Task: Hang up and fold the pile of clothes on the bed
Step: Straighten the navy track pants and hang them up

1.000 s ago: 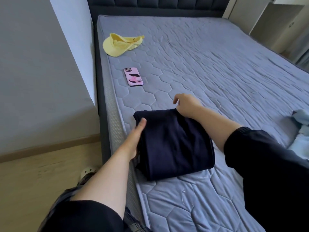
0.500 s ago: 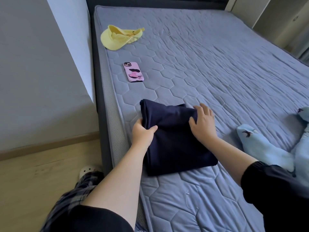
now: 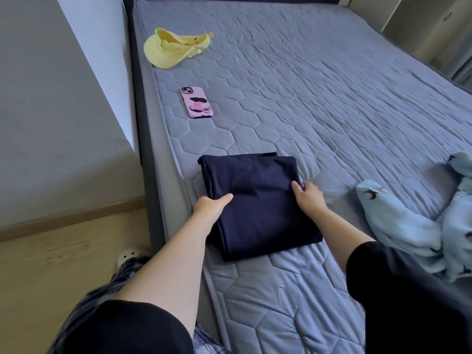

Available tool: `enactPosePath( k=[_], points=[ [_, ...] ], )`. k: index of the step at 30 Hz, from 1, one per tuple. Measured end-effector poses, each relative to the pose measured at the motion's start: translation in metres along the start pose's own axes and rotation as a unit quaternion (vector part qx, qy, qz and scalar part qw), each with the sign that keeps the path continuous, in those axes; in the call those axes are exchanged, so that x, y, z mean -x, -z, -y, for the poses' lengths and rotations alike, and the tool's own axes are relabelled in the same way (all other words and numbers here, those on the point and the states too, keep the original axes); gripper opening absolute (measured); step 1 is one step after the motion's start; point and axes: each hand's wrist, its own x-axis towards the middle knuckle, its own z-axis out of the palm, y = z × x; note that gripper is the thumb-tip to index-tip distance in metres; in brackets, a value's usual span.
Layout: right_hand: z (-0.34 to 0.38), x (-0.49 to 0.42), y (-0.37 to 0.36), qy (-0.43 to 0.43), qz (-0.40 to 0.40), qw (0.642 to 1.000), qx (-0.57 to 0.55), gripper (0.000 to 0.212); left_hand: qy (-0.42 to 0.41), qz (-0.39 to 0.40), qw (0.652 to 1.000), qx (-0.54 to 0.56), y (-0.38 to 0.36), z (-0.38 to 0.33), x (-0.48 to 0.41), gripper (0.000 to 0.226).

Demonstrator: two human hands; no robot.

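Note:
A folded navy garment (image 3: 255, 200) lies in a neat rectangle near the left edge of the grey quilted bed (image 3: 332, 98). My left hand (image 3: 210, 206) grips its left edge, thumb on top and fingers tucked under the fabric. My right hand (image 3: 309, 198) holds the right edge, fingers curled around the cloth. A crumpled light blue garment (image 3: 413, 221) with small dark bird prints lies at the right side of the bed.
A pink phone (image 3: 196, 102) lies face down on the mattress beyond the navy garment. A yellow cap (image 3: 173, 49) sits further back near the headboard. Wooden floor (image 3: 63, 264) and a grey wall lie to the left; a white slipper (image 3: 127, 255) shows by the bed frame.
Both hands slid back along the navy garment's side edges toward me. The view tilted down and right, bringing more of the light blue garment into sight.

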Motion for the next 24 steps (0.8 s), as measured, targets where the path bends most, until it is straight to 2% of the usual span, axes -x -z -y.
enactPosePath(
  k=[2,4,7,9,12,16,19,21,24],
  points=[
    [-0.006,0.003,0.010,-0.064,0.036,0.985,-0.158,0.050,0.049,0.077,0.995,0.037,0.005,0.001,0.002,0.057],
    [-0.013,0.008,0.019,-0.125,0.135,0.943,-0.278,0.051,0.089,0.155,0.982,0.057,0.010,0.003,0.005,0.057],
    [-0.025,0.012,0.031,-0.151,0.268,0.895,-0.321,0.057,0.111,0.199,0.971,0.077,0.011,0.002,0.013,0.040],
    [-0.028,0.017,0.035,-0.170,0.308,0.884,-0.307,0.067,0.111,0.194,0.969,0.103,0.010,0.001,0.020,0.026],
    [-0.027,0.033,0.033,-0.187,0.339,0.867,-0.313,0.074,0.091,0.178,0.970,0.138,0.014,-0.004,0.031,0.020],
    [-0.015,0.056,0.032,-0.152,0.335,0.816,-0.447,0.062,0.053,0.148,0.976,0.152,0.034,-0.023,0.052,0.019],
    [0.018,0.070,0.039,-0.137,0.338,0.784,-0.501,0.048,0.022,0.126,0.971,0.204,0.058,-0.035,0.072,0.020],
    [0.053,0.083,0.043,-0.121,0.351,0.771,-0.517,0.042,0.010,0.128,0.956,0.264,0.081,-0.036,0.090,0.012],
    [0.112,0.107,0.038,-0.096,0.367,0.769,-0.515,0.034,0.012,0.104,0.925,0.365,0.126,-0.030,0.118,0.012]
  ],
)
